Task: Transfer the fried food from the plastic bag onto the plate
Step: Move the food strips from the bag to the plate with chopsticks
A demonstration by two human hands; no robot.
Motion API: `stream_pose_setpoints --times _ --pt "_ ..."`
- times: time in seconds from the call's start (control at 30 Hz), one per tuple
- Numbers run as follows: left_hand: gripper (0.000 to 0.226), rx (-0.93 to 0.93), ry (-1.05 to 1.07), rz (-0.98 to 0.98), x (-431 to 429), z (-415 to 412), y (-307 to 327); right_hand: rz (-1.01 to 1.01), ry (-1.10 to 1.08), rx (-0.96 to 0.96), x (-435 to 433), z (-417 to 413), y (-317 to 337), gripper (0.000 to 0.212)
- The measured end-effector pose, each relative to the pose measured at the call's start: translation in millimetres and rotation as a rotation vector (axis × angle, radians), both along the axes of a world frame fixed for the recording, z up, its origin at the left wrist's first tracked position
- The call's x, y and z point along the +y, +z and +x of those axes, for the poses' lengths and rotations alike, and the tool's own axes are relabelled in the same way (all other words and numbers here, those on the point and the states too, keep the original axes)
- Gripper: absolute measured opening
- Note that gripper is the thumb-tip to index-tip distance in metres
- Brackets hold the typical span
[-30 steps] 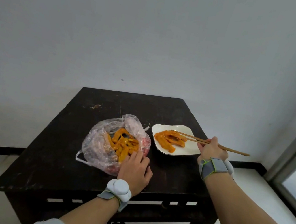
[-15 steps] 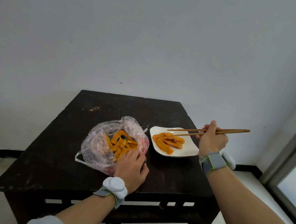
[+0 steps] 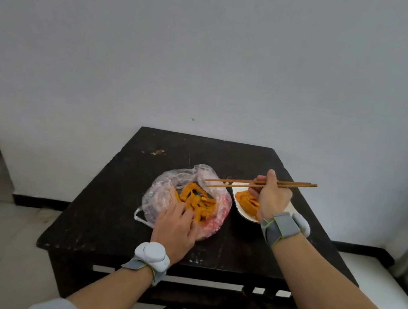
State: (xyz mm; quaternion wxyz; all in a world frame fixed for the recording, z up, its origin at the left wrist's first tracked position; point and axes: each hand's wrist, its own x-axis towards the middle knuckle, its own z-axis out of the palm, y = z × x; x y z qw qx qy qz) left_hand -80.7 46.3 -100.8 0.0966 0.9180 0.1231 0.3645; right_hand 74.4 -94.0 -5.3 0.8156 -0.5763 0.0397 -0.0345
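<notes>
right hand (image 3: 271, 199), fingers clamped on chopsticks (image 3: 259, 185), has swung their empty tips from plate (image 3: 244, 213) to bag (image 3: 165, 191).

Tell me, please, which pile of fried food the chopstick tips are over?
The pile in the plastic bag; the chopsticks point left, away from the plate.

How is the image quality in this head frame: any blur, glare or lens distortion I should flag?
Head view: soft, even light with no hard shadows; wide-angle bending shows at the edges; the bag carries faint sheen but no blown glare; the food and chopsticks read clearly; the right hand hides part of the plate; the left hand is sharp.
</notes>
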Motion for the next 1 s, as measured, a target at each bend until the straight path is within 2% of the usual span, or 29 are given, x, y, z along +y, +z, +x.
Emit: stream_pose_setpoints --times 0.17,0.43,0.57,0.8,0.93,1.0 --pt "0.016 0.008 0.008 -0.015 11.3 -8.2 -9.0 -0.086 0.085 -0.079 20.7 -8.0 -8.6 0.033" --pt "0.016 0.026 0.005 -0.018 13.4 -10.8 -21.3 -0.428 0.101 -0.351 45.7 -15.1 -25.1 0.031" --pt "0.017 0.018 -0.007 -0.015 12.9 -12.2 -21.7 -0.536 0.077 -0.457 57.4 -16.7 -36.7 0.035" --pt "0.016 0.022 -0.018 -0.014 13.4 -13.1 -21.6 -0.564 -0.019 -0.387 74.7 -20.1 -45.6 0.037" --pt "0.013 0.021 -0.009 0.0 13.2 -12.7 -23.2 -0.728 -0.02 -0.326 70.3 -17.3 -52.4 0.048" --pt "0.013 0.021 -0.009 0.001 13.3 -12.7 -23.8 -0.741 -0.01 -0.293 67.8 -15.5 -53.9 0.053"
